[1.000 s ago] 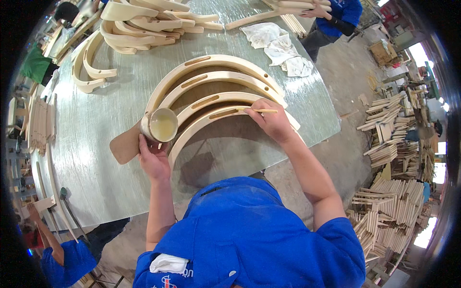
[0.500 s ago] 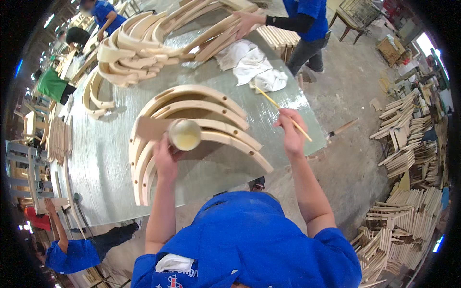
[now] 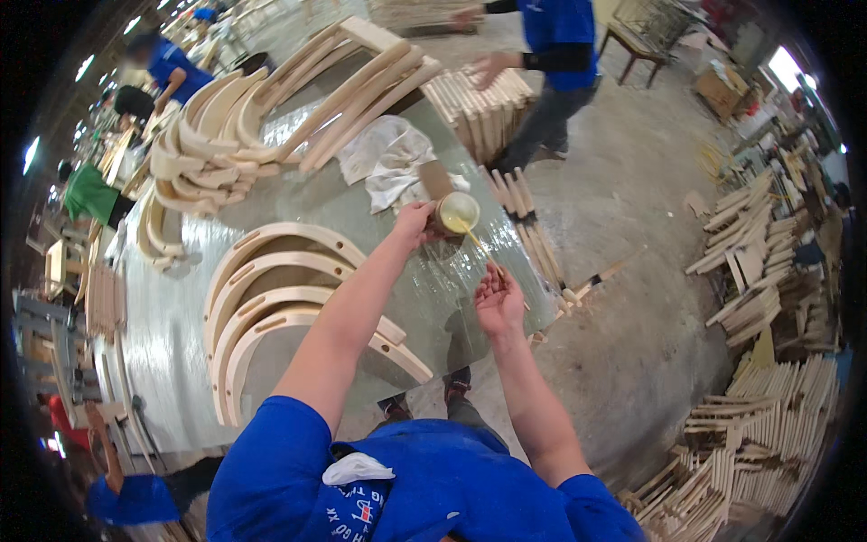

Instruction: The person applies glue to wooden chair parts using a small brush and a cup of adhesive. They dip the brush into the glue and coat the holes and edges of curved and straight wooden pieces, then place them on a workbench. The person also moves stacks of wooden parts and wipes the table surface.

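My left hand is closed round a cup with pale yellow liquid in it, over the right part of the table. A flat brown piece sticks out behind the cup; whether it is joined to it I cannot tell. Between the fingers of my right hand, palm turned up, is a thin yellow stick. Its far end reaches into the cup. Left of my left forearm, several curved wooden parts with holes and slots lie nested on the table.
The table has a glossy covering. Stacked curved wood pieces, long bars and a white cloth lie towards its far side. Slats stand along its right edge. A co-worker stands beyond; wood piles fill the right.
My left hand has carried the cup right, off the curved parts. The stick's end is now in the cup, my right hand lower and palm up. The co-worker's hands have left the bars.
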Available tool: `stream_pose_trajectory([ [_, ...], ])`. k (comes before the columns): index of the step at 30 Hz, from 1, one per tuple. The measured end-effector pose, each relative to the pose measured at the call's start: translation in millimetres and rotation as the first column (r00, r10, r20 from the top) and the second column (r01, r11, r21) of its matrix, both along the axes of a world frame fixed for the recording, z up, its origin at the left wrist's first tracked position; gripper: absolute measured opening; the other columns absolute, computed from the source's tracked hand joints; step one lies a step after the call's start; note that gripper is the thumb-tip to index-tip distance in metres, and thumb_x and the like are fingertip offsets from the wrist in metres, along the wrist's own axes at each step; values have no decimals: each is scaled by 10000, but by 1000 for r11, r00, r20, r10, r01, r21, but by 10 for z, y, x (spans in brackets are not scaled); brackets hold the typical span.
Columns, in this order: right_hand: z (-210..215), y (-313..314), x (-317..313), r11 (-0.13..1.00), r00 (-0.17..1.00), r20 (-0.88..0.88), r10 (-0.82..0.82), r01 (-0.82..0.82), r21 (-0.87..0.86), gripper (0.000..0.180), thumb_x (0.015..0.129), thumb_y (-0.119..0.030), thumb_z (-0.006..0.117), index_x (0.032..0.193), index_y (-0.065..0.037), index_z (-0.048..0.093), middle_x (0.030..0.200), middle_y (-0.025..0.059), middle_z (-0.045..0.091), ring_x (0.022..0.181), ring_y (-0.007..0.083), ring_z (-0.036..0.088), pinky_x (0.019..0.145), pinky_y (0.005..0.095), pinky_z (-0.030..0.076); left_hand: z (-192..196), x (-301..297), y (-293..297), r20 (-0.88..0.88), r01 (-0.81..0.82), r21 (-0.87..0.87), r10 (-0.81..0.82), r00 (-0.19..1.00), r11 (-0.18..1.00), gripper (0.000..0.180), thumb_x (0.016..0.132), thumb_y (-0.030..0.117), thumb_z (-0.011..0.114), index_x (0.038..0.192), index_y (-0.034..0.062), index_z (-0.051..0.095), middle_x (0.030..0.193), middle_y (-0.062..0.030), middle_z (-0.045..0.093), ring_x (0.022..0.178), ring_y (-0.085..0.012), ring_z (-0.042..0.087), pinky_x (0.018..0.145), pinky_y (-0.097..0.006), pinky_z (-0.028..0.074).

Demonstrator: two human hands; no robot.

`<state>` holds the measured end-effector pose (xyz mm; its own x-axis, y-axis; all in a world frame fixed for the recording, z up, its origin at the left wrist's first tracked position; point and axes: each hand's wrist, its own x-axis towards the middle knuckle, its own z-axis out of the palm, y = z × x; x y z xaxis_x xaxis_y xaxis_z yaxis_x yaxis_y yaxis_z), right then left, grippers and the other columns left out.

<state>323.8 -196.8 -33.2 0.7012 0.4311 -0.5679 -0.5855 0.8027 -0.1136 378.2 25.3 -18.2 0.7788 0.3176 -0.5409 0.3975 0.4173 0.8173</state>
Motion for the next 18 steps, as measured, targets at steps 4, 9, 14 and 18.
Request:
stream_pose_trajectory([
  [4, -310, 158, 65, 923, 979, 182, 86, -147, 354, 282, 919, -240, 428, 1043, -25, 564, 916, 54, 641, 733, 141, 593, 628, 267, 494, 102, -291, 38, 78, -36, 206, 21, 997, 978, 290, 882, 227, 552, 1089, 25, 526, 912, -74, 606, 765, -183, 611, 632, -312, 523],
  [9, -247, 378, 94, 985, 997, 34, 63, -68, 159, 388, 925, -321, 410, 1092, -2, 554, 899, 74, 639, 765, 158, 613, 628, 268, 511, 548, -1384, 566, 179, -103, 712, -37, 983, 695, 269, 870, 210, 569, 1062, 21, 581, 900, -68, 635, 768, -152, 617, 653, -287, 510],
  [14, 1, 573, -103, 972, 974, 0, 225, -224, 64, 370, 903, -336, 485, 1097, -22, 516, 969, 68, 625, 836, 168, 603, 652, 285, 503, 792, -3129, 1516, 210, -318, 890, 326, 922, 327, 306, 836, 207, 609, 1097, 51, 586, 936, -104, 641, 790, -188, 619, 713, -294, 497],
  [18, 175, 719, -505, 782, 749, 346, 565, -354, -512, 308, 872, -255, 557, 1096, -51, 505, 1098, 71, 571, 951, 158, 554, 733, 283, 449, 781, -4374, 1849, -37, -8, 994, 415, 909, 105, 493, 805, 288, 632, 1218, 55, 497, 1123, -152, 577, 1047, -282, 532, 928, -388, 397],
])
